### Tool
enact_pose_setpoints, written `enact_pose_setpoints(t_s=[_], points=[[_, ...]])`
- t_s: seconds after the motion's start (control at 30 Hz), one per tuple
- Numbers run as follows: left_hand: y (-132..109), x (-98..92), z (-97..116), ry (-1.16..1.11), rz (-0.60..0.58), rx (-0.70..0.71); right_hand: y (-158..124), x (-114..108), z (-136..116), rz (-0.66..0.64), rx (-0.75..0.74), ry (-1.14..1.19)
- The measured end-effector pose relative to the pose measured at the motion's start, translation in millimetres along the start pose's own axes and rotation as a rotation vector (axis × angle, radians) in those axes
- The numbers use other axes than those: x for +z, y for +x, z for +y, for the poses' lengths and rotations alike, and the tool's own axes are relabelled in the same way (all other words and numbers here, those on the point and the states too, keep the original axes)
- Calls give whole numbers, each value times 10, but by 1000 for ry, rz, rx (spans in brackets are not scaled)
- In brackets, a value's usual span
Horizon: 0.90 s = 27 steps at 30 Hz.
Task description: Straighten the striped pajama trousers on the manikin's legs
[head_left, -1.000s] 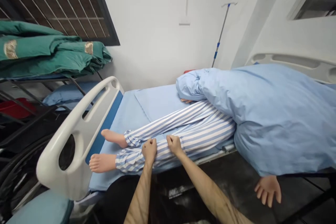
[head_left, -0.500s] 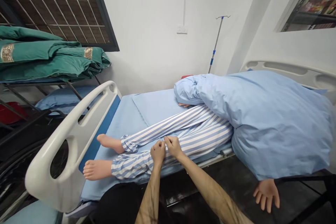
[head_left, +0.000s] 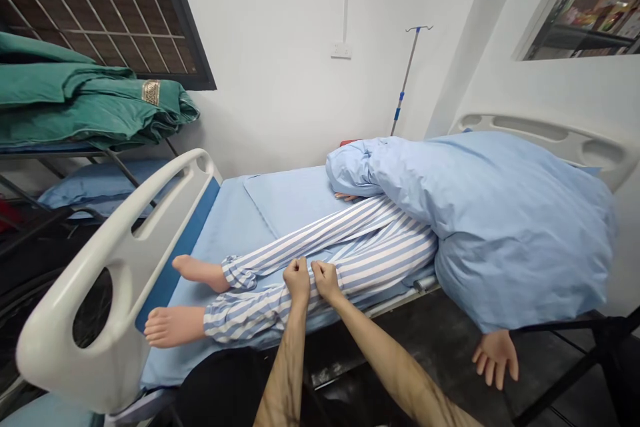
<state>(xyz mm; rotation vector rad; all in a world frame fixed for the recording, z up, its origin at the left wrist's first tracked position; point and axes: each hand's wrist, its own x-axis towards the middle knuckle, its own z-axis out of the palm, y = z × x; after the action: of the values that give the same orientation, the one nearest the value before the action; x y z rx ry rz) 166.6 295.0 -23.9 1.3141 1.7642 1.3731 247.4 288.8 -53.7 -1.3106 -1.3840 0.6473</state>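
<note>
A manikin in blue-and-white striped trousers [head_left: 350,250] lies on a hospital bed [head_left: 235,220], bare feet [head_left: 173,323] toward the white footboard [head_left: 115,260]. A light blue quilt [head_left: 490,213] covers its upper body, and one manikin hand [head_left: 493,357] hangs off the near side. My left hand [head_left: 297,279] and my right hand [head_left: 325,280] sit side by side on the near trouser leg around the knee, both fisted with fingers pinching the striped cloth.
Folded green blankets [head_left: 85,103] lie on a rack at the left, with a blue pillow [head_left: 95,180] below. An IV pole [head_left: 405,80] stands against the far wall. The white headboard [head_left: 550,140] is at the right. The floor beside the bed is dark.
My left hand has slid right along the trouser leg until it is next to my right hand. The view has shifted slightly to the right.
</note>
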Motion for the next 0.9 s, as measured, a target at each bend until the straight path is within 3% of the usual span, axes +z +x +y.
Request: enact_pose_setpoints(t_s=[0.13, 0.33, 0.47, 0.6, 0.77, 0.9], points=[[-38, 47, -24, 260, -68, 12, 64, -155, -144, -67, 20, 55], [-58, 5, -49, 327, -102, 18, 203, -485, -339, -17, -54, 23], [-92, -16, -73, 325, -96, 39, 102, -388, -136, -59, -97, -183], [-49, -43, -40, 206, -121, 30, -1, -267, 48, -22, -138, -376], [15, 68, 103, -132, -58, 83, 44, -272, 103, -20, -80, -303], [-108, 238, 63, 73, -140, 144, 106, -287, 111, -14, -42, -184]])
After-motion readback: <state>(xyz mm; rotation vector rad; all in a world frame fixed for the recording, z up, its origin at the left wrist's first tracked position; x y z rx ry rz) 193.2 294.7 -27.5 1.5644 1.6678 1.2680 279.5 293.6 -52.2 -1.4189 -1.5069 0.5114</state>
